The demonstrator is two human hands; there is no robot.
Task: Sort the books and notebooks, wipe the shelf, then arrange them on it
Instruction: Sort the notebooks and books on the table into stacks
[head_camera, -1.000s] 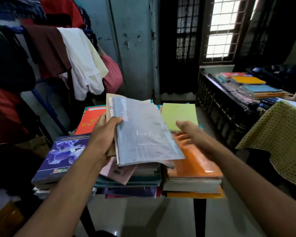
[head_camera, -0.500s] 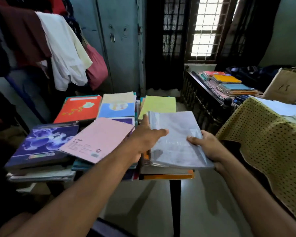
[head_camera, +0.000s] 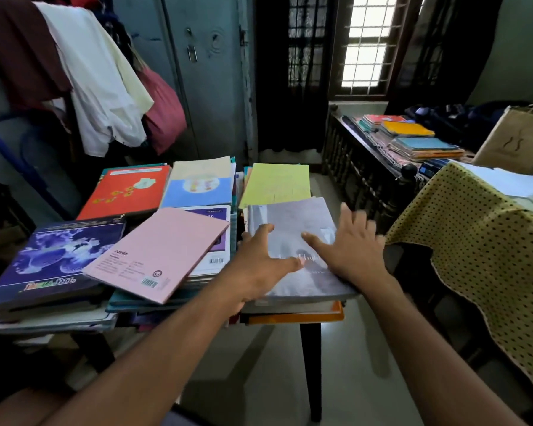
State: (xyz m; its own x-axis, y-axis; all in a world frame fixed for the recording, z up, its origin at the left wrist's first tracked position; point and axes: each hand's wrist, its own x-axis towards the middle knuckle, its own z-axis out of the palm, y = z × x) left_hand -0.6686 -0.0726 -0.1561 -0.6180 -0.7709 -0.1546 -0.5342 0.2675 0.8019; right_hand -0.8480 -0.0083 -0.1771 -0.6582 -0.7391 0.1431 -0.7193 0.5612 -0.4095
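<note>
Fingers (head_camera: pixel 356 224) of both your hands lie spread flat on the grey notebook (head_camera: pixel 293 222); it looks thin, floppy and slick, so grip its spine edge.

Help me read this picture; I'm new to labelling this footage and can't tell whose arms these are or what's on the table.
No machine here: a camera on a person's head looks forward and down, so the arms are the wearer's own. The left hand and right hand lie flat, fingers spread, on a grey plastic-covered book topping the pile at the table's near right corner. Neither hand grips anything. Other piles cover the table: a pink notebook, a dark blue book, a red-orange book and a yellow-green notebook.
</note>
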